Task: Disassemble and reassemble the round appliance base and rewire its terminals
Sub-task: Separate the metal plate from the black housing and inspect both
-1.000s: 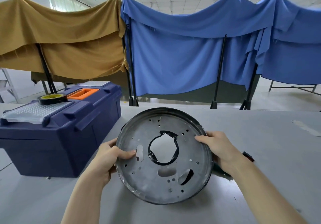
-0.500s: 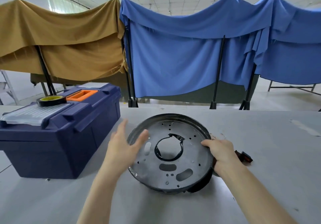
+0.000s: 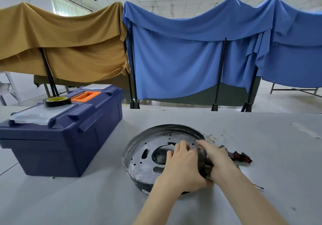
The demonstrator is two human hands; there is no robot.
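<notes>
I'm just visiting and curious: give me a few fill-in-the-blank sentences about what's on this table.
1. The roll of tape sits on the blue ___.
2. Both the left hand and the right hand touch the round metal ___.
3. The small red switches lie to the ___ of that round part.
Missing words: toolbox; base; right.

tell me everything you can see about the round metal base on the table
The round base is a shallow metal pan, dull grey inside with a darker raised rim. Its floor has a large irregular central opening edged in black, oblong slots and many small holes. It lies open side up on the grey table. The left hand rests over its right part, fingers at the opening; the right hand lies on its right rim.
</notes>
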